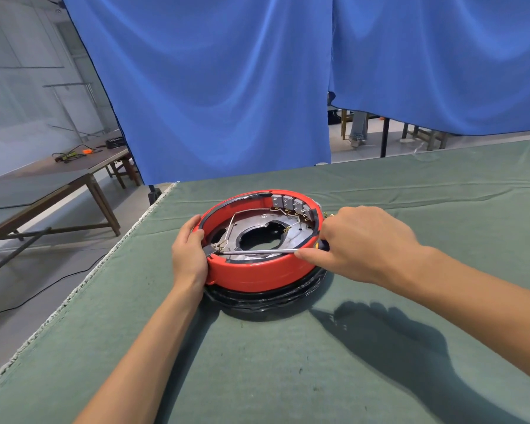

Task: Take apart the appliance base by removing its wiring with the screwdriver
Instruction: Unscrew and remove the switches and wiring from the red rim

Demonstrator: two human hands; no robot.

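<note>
A round red appliance base (pixel 257 275) lies upside down on the green-covered table (pixel 380 347), with a coiled black cord under it. Inside are a metal plate with a central hole, thin wiring (pixel 231 220) and a row of grey switch blocks (pixel 291 205) on the far wall. My left hand (pixel 188 255) grips the base's left rim. My right hand (pixel 358 243) holds the screwdriver (pixel 257 251) by its handle at the right rim. Its metal shaft crosses the opening, and the tip sits at a terminal near my left thumb.
The table's left edge runs diagonally close to the base. A blue curtain (pixel 227 87) hangs behind the table. A wooden table (pixel 58 175) with tools stands at the far left. A person's legs and chairs show beyond the curtain at the right.
</note>
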